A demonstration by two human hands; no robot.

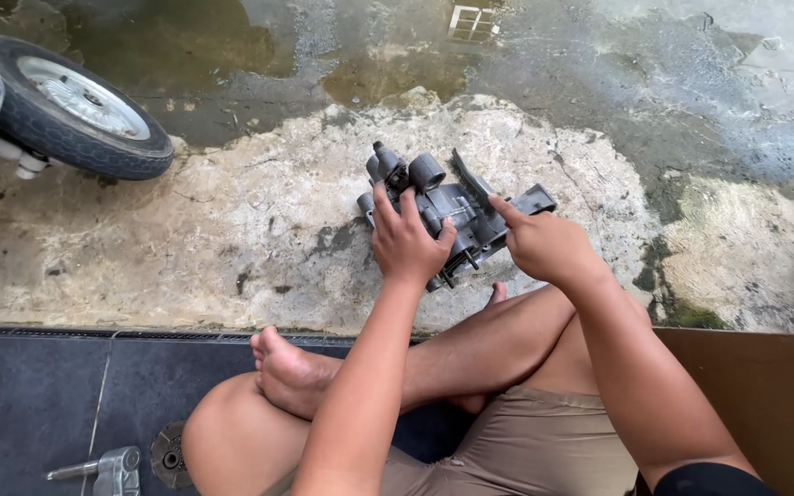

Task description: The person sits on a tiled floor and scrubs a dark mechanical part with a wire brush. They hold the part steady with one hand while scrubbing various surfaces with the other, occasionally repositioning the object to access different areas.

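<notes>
Wet concrete ground fills most of the view, puddles well beyond the grip, a paler dry patch right under it. Scooter wheel sits far off to the left of the grip, parked clear of the hands. Dark tiled ledge is below the grip, nearer the body; the person sits on it cross-legged, bare foot tucked under the forearms, so the knees likely serve as a brace.

Grey plastic engine part is held up off the ground between both hands, just in front of the shins, tilted with its round ports pointing away. Probably raised like this so it can be looked over instead of lying in the wet.

Left hand is clamped round the part's near-left end, fingers wrapped over the top; it carries the weight. Right hand presses against the near-right side, index finger stretched out along the body; whether the other fingers close beneath it, cannot tell.

Small metal bracket and a round floor drain lie far below-left of the grip, out of reach.
</notes>
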